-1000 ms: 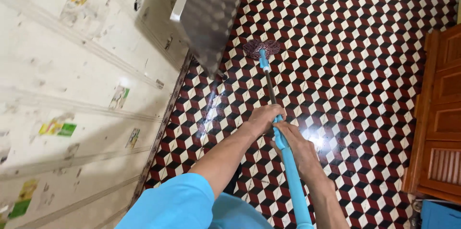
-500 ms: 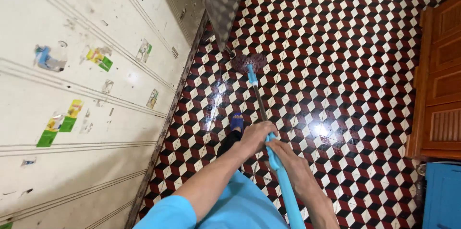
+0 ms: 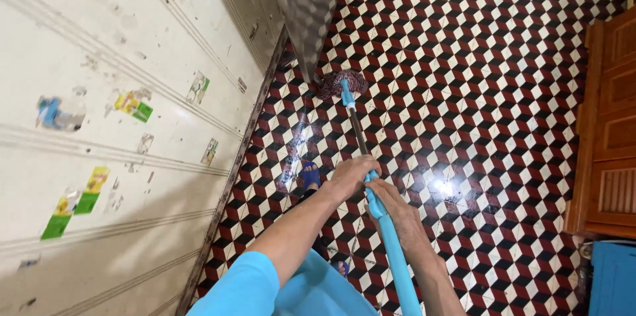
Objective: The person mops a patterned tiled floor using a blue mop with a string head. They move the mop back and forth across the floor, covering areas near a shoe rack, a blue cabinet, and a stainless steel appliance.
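Blue mop handle (image 3: 391,243) clasped in left hand (image 3: 348,178) and right hand (image 3: 391,207) grip, green-yellow stickers (image 3: 136,105) on cream wall (image 3: 99,157).

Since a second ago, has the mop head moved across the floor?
Yes. The mop head has slid toward the metal cabinet's lower corner and now sits right against it; earlier, several tiles of patterned floor separated them.

Cream wall (image 3: 99,157), left: torn stickers. Blue scrap (image 3: 50,112) near its left edge; yellow-green label (image 3: 132,105) beside it; small green-white labels (image 3: 197,87) (image 3: 210,152) toward the skirting; yellow-green strips (image 3: 74,203) lower left.
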